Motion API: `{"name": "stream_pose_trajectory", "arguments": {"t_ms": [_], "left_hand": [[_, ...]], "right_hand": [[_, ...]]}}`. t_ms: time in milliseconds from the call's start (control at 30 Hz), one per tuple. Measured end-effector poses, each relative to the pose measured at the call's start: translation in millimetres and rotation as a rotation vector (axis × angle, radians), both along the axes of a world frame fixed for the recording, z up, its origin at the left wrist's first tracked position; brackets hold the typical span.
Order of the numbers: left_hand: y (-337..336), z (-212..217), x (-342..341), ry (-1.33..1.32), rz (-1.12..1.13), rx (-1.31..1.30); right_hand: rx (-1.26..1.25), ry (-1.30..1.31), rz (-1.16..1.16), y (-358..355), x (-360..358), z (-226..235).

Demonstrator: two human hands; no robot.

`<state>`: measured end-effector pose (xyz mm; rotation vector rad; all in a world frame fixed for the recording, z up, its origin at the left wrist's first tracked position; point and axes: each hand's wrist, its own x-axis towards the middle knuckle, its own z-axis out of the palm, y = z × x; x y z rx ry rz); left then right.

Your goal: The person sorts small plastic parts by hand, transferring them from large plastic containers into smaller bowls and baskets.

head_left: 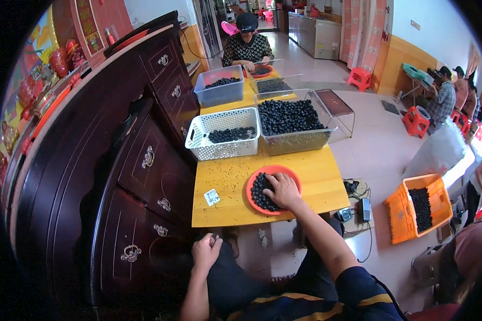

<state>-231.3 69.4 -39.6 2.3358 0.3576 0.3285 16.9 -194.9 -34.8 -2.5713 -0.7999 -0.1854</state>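
Observation:
My right hand reaches into a shallow orange-red bowl on the yellow table. Its fingers are apart and rest on small round black pieces, like berries or seeds; whether any sit under the fingertips is hidden. Below the table's near edge, over my lap, my left hand is closed, with a bit of something dark at its fingertips, too small to name. Behind the bowl stand a clear bin heaped with black pieces and a white perforated basket holding fewer of them.
A dark wooden cabinet borders the table's left side. Across the table a person works over another red bowl, near a translucent tub. An orange crate with black pieces sits to the right, and red stools stand farther off.

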Motion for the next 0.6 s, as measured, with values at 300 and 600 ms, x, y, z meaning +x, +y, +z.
{"name": "stream_pose_trajectory", "arguments": {"t_ms": [300, 600], "left_hand": [[-2.6, -1.2, -4.5, 0.06, 0.034, 0.104], [8.2, -6.6, -7.5, -0.001, 0.081, -0.054]], "right_hand": [[-0.032, -0.054, -0.091, 10.6, 14.6, -27.5], [-0.083, -0.032, -0.114, 15.0, 27.0, -17.9]]}}
